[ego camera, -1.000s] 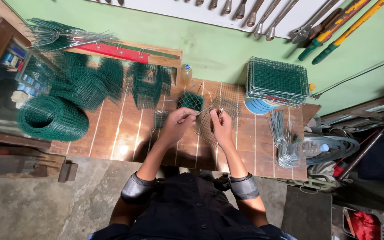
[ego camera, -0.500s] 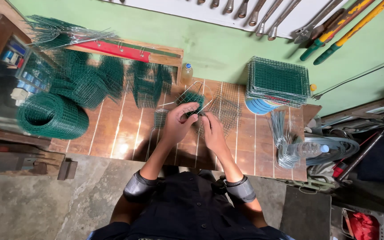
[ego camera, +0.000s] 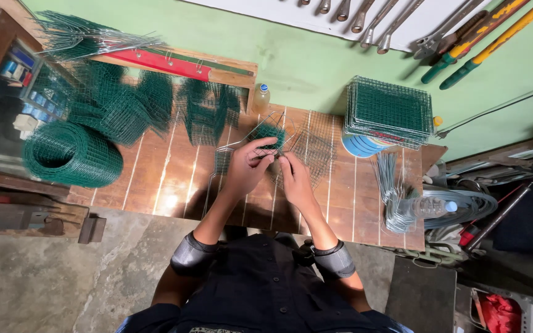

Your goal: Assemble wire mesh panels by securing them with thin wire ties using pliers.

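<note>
A small piece of green wire mesh (ego camera: pixel 268 132) sits at the middle of the wooden workbench (ego camera: pixel 174 179), held up just off the boards between two bare hands. The left hand (ego camera: pixel 246 165) grips it from 7 o'clock, fingers curled onto its lower edge; the right hand (ego camera: pixel 293 177) comes in from 5 o'clock, its fingertips pinched at the mesh or at a thin wire against it, though at this distance it is hard to tell which. The two hands are close together, almost touching.

Beneath and at 3 o'clock of the piece lies a flat bare wire grid (ego camera: pixel 316 148). At 9 o'clock stand folded green mesh panels (ego camera: pixel 208 111), and beyond them more crumpled green mesh (ego camera: pixel 115 108). Well off at 8 o'clock rests a roll of green mesh (ego camera: pixel 69 154) on its side at the bench's edge. A small clear bottle with a blue cap (ego camera: pixel 260 97) stands at 12 o'clock beside a red-and-wood bar (ego camera: pixel 168 63). At 2 o'clock a stack of finished green mesh squares (ego camera: pixel 390 111) sits atop a blue round lid (ego camera: pixel 362 147). At 4 o'clock a bundle of bent wires (ego camera: pixel 393 191) lies near a plastic water bottle (ego camera: pixel 427 206). Wrenches and long-handled cutters (ego camera: pixel 464 55) hang on the green wall (ego camera: pixel 303 61).
</note>
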